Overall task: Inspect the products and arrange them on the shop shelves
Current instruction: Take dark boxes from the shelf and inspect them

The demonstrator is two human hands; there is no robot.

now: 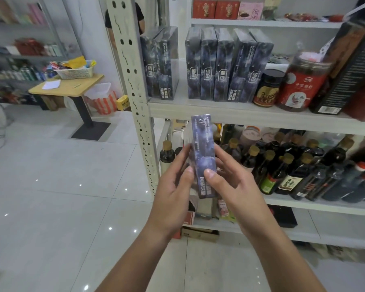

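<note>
a: where's the open room?
b: left of the fingers (189, 172) lies bare tiled floor (51, 186). the perforated shelf post (135, 85) stands just left of and beyond them. the front edge of the middle shelf (251, 115) crosses just behind the box's top end. on it, matching boxes (223, 64) stand in two groups with open room between them, up from the fingers.
a: and the box?
b: the dark blue box (202, 152) is upright between both hands, narrow printed face toward the camera. the left hand (173, 188) pinches its left side, thumb at the front edge. the right hand (234, 186) pinches its right side, thumb pressed on the front face. right of the fingers, dark bottles (282, 165) crowd the lower shelf.
</note>
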